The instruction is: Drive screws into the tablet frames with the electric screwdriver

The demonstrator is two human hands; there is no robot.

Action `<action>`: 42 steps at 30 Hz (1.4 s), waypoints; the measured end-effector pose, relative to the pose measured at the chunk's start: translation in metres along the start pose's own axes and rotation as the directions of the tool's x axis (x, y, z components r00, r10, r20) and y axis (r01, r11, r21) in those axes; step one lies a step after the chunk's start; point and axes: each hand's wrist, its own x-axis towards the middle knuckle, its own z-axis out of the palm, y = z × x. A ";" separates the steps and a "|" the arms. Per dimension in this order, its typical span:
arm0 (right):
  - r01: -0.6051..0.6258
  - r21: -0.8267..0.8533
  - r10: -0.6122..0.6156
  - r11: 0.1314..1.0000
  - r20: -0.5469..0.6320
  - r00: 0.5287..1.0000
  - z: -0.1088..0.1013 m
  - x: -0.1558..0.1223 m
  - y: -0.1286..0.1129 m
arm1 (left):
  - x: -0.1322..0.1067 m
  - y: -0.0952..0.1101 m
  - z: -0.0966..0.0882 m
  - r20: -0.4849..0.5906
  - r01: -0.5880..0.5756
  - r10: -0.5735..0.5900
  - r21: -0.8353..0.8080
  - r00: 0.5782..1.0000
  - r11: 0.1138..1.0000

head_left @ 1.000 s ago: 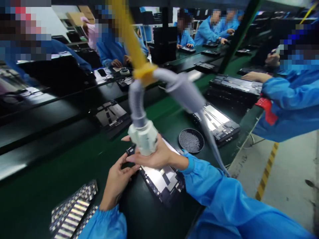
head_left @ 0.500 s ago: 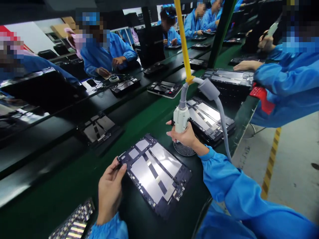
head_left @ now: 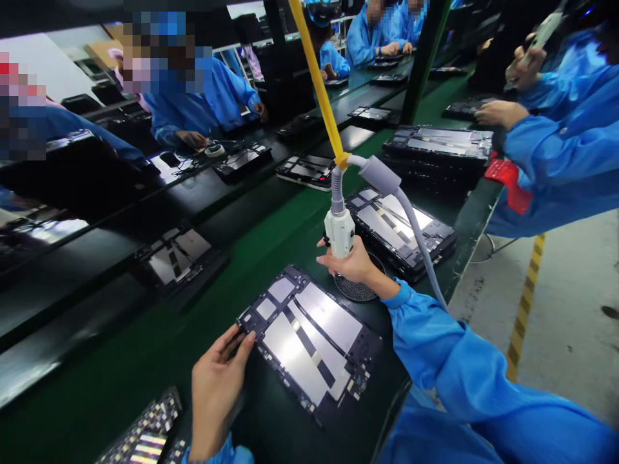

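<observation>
My left hand (head_left: 218,380) pinches the left corner of an opened tablet (head_left: 323,328), with silver plates and dark strips showing on its inner face. The tablet lies slanted over the dark green bench. My right hand (head_left: 356,263) is wrapped round a white electric screwdriver (head_left: 340,233), held upright beyond the tablet's far edge. Its grey cable (head_left: 411,212) loops to the right, and a yellow strap (head_left: 322,84) holds it from above. The tool's tip is hidden behind my fingers. Below my right hand sits a round dark dish (head_left: 356,287) with a dotted surface; its contents are unclear.
Several opened tablets are stacked (head_left: 401,229) behind the dish. Another tablet (head_left: 176,258) lies on the left, and small patterned parts (head_left: 149,428) lie at lower left. A co-worker's sleeve (head_left: 570,154) is at right. A green post (head_left: 428,64) stands at the back.
My left hand and the tablet have shifted slightly right in view. My right hand and the screwdriver appear a little further left. The co-worker at right has raised a tool.
</observation>
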 end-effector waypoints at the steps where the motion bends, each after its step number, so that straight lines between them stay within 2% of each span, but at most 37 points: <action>1: -0.002 0.000 0.002 1.000 -0.003 1.000 0.000 0.000 0.001 | 0.003 -0.003 -0.001 -0.011 -0.009 0.010 0.052 1.000 0.999; 3: -0.004 0.001 0.004 1.000 -0.012 1.000 0.000 0.001 0.003 | 0.011 -0.008 -0.001 -0.042 -0.057 0.061 0.092 0.997 0.994; 5: 0.002 -0.009 -0.002 1.000 -0.011 1.000 -0.001 0.002 0.005 | 0.020 -0.010 -0.001 -0.058 -0.143 0.145 0.042 0.988 0.989; 6: 0.010 -0.016 -0.010 1.000 -0.010 1.000 -0.002 0.002 0.005 | 0.024 -0.011 -0.001 -0.030 -0.190 0.191 0.012 0.981 0.982; 8: 0.038 -0.030 -0.039 0.999 -0.016 0.999 -0.001 -0.001 0.000 | 0.031 -0.011 -0.003 0.120 -0.267 0.266 -0.007 0.956 0.964; 10: 0.081 -0.029 -0.082 0.996 -0.036 0.996 0.002 -0.008 -0.011 | 0.033 -0.011 -0.005 0.303 -0.314 0.294 0.018 0.906 0.949; 12: 0.134 -0.002 -0.134 0.991 -0.039 0.990 0.011 -0.016 -0.026 | 0.033 -0.011 -0.007 0.395 -0.342 0.305 0.025 0.866 0.939; 14: 0.169 0.053 -0.171 0.984 0.028 0.985 0.025 -0.026 -0.041 | 0.030 -0.011 -0.007 0.378 -0.386 0.358 -0.003 0.853 0.923; 17: 0.113 0.056 -0.123 0.992 0.232 0.965 0.057 -0.045 -0.054 | 0.023 -0.011 -0.003 0.312 -0.442 0.415 0.014 0.854 0.897; 19: 0.067 0.016 -0.069 0.998 0.320 0.945 0.080 -0.056 -0.052 | 0.018 -0.012 0.000 0.280 -0.456 0.427 0.045 0.860 0.889; 23: 0.032 -0.053 -0.011 0.998 0.359 0.933 0.108 -0.062 -0.032 | 0.014 -0.017 0.005 0.235 -0.510 0.484 0.065 0.843 0.858; 27: 0.025 -0.115 0.017 0.993 0.349 0.937 0.110 -0.060 -0.018 | 0.015 -0.018 0.006 0.228 -0.543 0.511 0.102 0.829 0.834; 31: 0.035 -0.131 0.012 0.991 0.337 0.941 0.109 -0.060 -0.019 | 0.016 -0.016 0.004 0.245 -0.550 0.511 0.129 0.824 0.825; 36: 0.064 -0.071 -0.038 0.995 0.318 0.947 0.116 -0.063 -0.024 | 0.015 -0.014 0.004 0.298 -0.624 0.562 0.177 0.771 0.761; 42: 0.014 -0.031 -0.002 0.999 0.352 0.936 0.125 -0.065 -0.015 | 0.013 -0.013 0.005 0.301 -0.646 0.581 0.199 0.756 0.737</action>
